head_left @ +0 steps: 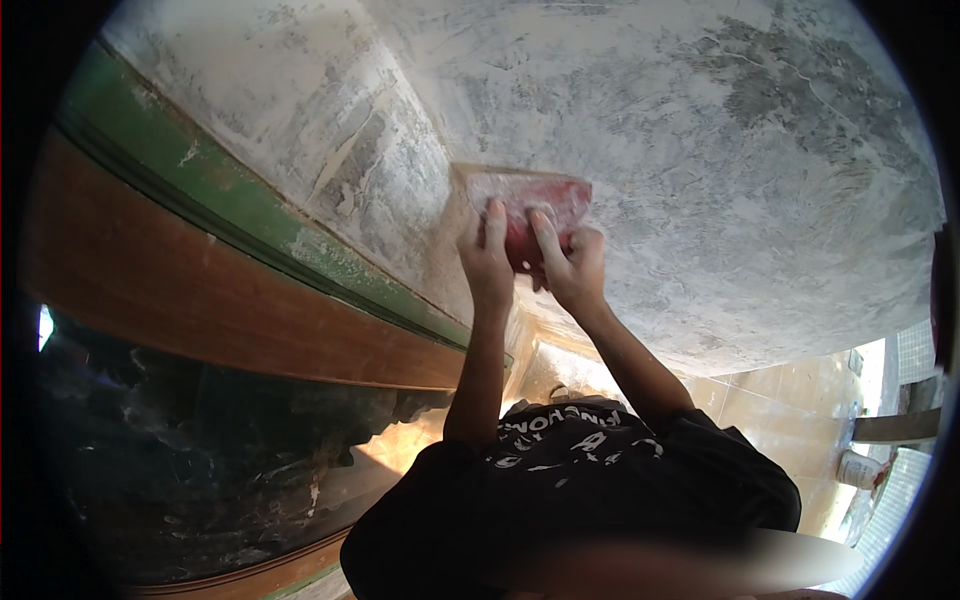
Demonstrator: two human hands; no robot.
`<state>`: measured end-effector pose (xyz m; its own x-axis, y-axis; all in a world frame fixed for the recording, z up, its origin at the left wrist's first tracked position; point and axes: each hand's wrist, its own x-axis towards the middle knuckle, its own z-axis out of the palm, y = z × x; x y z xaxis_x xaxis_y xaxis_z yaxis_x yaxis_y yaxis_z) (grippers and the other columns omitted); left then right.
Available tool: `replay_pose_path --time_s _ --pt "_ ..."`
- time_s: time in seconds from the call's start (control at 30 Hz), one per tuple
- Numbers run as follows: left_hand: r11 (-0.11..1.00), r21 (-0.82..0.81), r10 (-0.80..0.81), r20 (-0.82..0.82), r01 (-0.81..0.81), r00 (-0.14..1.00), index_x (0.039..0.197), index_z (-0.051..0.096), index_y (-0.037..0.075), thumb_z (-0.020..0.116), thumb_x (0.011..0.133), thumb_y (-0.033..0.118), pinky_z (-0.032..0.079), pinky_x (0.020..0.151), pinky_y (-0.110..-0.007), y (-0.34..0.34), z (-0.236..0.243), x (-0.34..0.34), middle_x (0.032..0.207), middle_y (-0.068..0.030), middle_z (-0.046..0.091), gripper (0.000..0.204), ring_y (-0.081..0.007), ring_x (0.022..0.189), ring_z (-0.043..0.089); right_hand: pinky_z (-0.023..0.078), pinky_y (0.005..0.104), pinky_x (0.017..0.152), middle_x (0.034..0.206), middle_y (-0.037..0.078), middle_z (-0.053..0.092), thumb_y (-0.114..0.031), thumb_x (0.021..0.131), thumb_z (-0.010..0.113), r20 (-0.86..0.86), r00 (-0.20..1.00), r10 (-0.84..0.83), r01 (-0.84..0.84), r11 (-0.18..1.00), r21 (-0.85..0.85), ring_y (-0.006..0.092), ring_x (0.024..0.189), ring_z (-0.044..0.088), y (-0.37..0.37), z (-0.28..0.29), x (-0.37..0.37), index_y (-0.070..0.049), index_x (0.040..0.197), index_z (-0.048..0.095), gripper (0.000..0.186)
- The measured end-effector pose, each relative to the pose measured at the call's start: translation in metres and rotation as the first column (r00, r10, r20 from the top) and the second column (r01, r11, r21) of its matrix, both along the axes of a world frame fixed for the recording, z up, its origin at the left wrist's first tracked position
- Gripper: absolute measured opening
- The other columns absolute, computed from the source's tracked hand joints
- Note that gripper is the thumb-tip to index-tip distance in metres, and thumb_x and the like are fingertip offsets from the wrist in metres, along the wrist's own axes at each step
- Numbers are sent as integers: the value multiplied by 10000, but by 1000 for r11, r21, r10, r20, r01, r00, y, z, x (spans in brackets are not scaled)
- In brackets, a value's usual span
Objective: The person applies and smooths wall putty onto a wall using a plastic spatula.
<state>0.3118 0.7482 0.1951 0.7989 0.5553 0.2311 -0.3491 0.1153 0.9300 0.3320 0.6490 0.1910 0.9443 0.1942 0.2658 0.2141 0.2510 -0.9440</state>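
Note:
Both of my hands grip a red, dust-whitened sheet, apparently sandpaper, against the mottled grey-white plastered wall beside an inside corner. My left hand has its fingers over the sheet's left part, whitened with dust. My right hand holds the right part, thumb on the face and other fingers curled at the edge. What lies behind the sheet is hidden.
At left run a green painted frame, a brown wooden band and a dark glossy panel. Below the wall shows a tiled floor, with a white bucket at the right near a wooden board.

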Motion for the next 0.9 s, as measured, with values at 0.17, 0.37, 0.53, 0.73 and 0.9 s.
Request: replay_pose_path --time_s 0.17,0.37,0.53,0.73,0.9 --pt "965 112 -233 -62 238 971 899 580 6 517 1007 203 440 481 -227 -26 -29 -15 703 -8 581 233 -58 563 531 365 279 321 434 61 548 -234 974 600 18 999 -49 50 993 -108 108 356 523 -56 -38 -11 26 552 601 496" --pt "964 100 -250 3 248 968 915 585 -12 524 1002 177 439 531 -225 -55 -37 -1 720 -17 599 216 -59 611 534 355 278 314 394 50 520 -259 976 599 63 993 -104 114 976 -185 107 324 498 -78 -27 -11 17 506 588 546" --pt "979 64 -196 27 194 980 925 597 -37 523 1002 169 441 578 -231 -58 -26 1 774 -41 620 232 -67 684 541 350 283 310 377 50 502 -251 973 605 121 982 -143 168 960 -224 108 315 488 -78 -14 -6 9 489 581 550" --pt "980 112 -172 48 166 984 931 602 -41 513 1002 167 451 611 -244 -53 -8 0 792 -44 623 238 -77 698 540 347 285 309 380 61 509 -231 966 613 101 983 -150 166 972 -164 116 313 495 -69 -6 -5 16 488 574 539" --pt "975 -19 -220 -3 220 975 925 600 -31 507 1009 171 447 627 -233 -50 3 4 823 -46 625 238 -72 729 541 346 281 307 395 69 518 -223 966 613 158 973 -166 198 956 -217 118 321 501 -65 14 -1 23 511 579 518"
